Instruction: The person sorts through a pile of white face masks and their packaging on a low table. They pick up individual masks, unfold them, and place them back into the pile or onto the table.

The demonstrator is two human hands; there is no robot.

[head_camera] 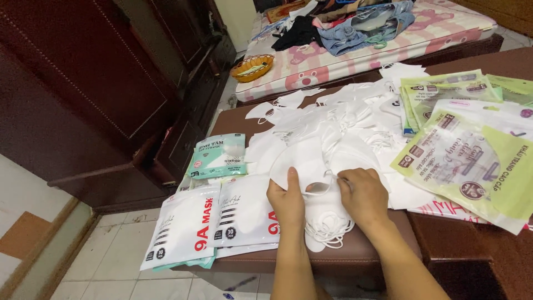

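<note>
Head view down onto a dark brown bench [444, 239] heaped with white face masks [333, 125]. Left hand [287, 201] closed on the edge of one white mask [302, 161], thumb on top, fingers underneath, apparently to lift it clear of the heap. Right hand [363, 194] curled, fingertips pinching at the same mask's ear loop [325, 186], probably to steady it against the left. Mask held just above a small stack of like masks [327, 225] at the near bench edge, loops hanging over; stack seemingly kept close for easy reach. Loose masks too many and too overlapped to count. Sealed white mask packs [189, 225] at near left, two clearly seen, more edges beneath, overhanging the bench edge. One teal-and-white pack [219, 155] behind those. Empty green-and-clear pouches [472, 161] fanned at right, at least four, kept apart from the filled packs. Beyond the bench, a bed [388, 47] with pink patterned sheet, piled clothes [355, 25] and one small orange basket [252, 66]. Dark wooden cabinet [111, 72] at left, tiled floor [111, 255] below.
</note>
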